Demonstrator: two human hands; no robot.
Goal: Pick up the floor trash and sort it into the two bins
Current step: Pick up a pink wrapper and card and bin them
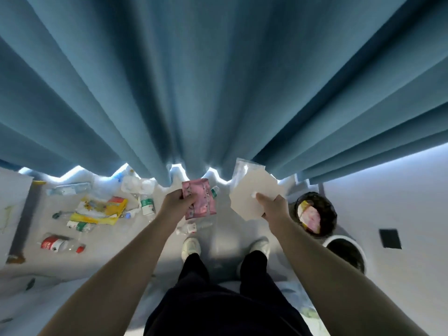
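Observation:
My left hand [175, 201] grips a pink printed wrapper [201, 198] above the floor. A flat beige piece of cardboard [254, 190] with a clear plastic bag [242, 169] behind it is pinched in my right hand [272, 204]. To the right stand two bins: a black mesh bin [331, 209] with pink and yellow wrappers inside, and nearer me a white bin [363, 251] with a dark inside. Both hands hover left of the bins, in front of the blue curtain.
Trash lies on the floor at left: a yellow bag [101, 209], a green-labelled bottle [147, 204], a red-labelled bottle [59, 243], clear plastic packaging [135, 184]. A small clear bottle [194, 226] lies by my shoes [191, 246]. The blue curtain [218, 81] hangs ahead. A dark square [390, 238] marks the right floor.

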